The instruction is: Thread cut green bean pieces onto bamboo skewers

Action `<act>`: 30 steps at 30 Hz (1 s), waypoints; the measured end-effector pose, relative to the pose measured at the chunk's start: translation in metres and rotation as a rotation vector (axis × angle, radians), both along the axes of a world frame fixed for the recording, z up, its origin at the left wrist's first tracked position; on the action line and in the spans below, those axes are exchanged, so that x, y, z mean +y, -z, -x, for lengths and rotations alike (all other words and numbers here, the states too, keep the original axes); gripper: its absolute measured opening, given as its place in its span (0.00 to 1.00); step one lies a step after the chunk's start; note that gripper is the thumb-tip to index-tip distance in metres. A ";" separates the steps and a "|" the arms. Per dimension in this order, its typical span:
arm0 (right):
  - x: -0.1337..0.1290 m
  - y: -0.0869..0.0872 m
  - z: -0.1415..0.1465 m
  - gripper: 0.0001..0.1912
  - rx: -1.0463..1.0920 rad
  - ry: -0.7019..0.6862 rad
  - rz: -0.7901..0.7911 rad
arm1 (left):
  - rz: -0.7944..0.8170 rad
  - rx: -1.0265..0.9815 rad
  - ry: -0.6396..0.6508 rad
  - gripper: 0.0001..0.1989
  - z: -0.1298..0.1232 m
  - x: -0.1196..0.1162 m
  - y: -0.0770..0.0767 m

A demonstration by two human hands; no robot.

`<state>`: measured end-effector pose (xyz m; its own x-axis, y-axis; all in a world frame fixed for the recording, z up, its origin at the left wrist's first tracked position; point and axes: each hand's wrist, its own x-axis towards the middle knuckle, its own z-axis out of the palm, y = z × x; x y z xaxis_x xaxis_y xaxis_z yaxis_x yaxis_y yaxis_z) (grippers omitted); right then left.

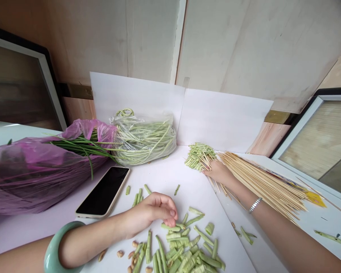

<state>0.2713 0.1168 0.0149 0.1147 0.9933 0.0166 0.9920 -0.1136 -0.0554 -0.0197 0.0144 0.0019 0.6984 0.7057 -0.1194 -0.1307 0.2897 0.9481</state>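
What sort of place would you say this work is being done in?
Probably a makeshift food-prep corner, at home or in a small eatery, though I cannot tell which: long beans in a clear plastic bag, cut bean pieces on white paper, and a pile of bamboo skewers.

Your right hand hid part of the sticks beneath it — and the picture's edges cropped the purple bag and cut beans.

White paper sheets stand against a pale wall.
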 end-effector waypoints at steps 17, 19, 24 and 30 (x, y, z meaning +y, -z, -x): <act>0.008 0.008 0.011 0.16 0.135 0.029 -0.151 | -0.012 -0.042 0.020 0.04 0.001 0.003 0.009; 0.008 0.006 0.012 0.16 0.149 0.033 -0.165 | -0.012 -0.043 0.023 0.04 0.001 0.004 0.008; 0.009 0.003 0.014 0.16 0.185 0.032 -0.213 | -0.004 -0.045 0.014 0.04 0.001 0.005 0.010; 0.010 -0.002 0.011 0.16 0.213 0.003 -0.297 | -0.002 -0.038 0.017 0.04 0.001 0.004 0.011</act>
<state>0.2608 0.1268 0.0172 0.1500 0.9484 0.2794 0.9542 -0.0648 -0.2922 -0.0211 0.0186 -0.0088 0.7144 0.6937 -0.0911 -0.1617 0.2903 0.9432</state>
